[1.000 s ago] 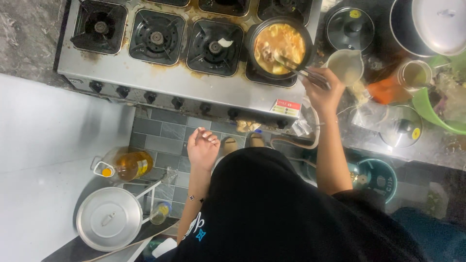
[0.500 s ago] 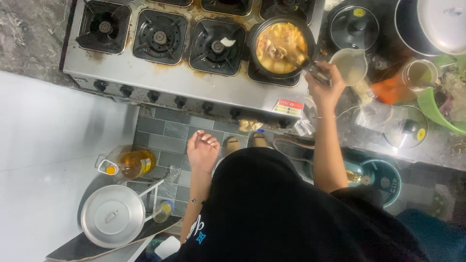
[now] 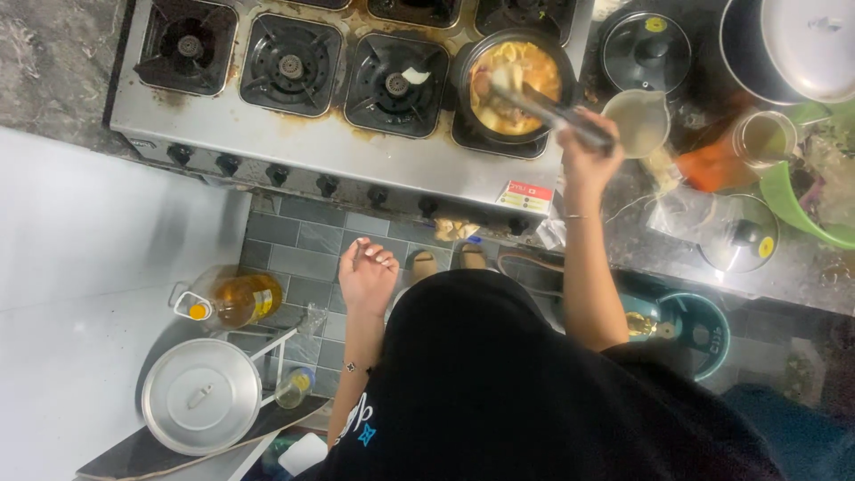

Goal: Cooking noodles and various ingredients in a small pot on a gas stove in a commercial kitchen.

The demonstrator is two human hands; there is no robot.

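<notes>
head view: right hand (image 3: 583, 160) grip closed on tongs (image 3: 548, 107) over stew-filled black pot (image 3: 517, 85); left hand (image 3: 367, 276) open, empty.

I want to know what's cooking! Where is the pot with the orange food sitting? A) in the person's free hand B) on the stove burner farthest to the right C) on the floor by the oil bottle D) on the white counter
B: the pot sits on the right-most burner of the stove, where the right hand holds tongs over it.
</notes>
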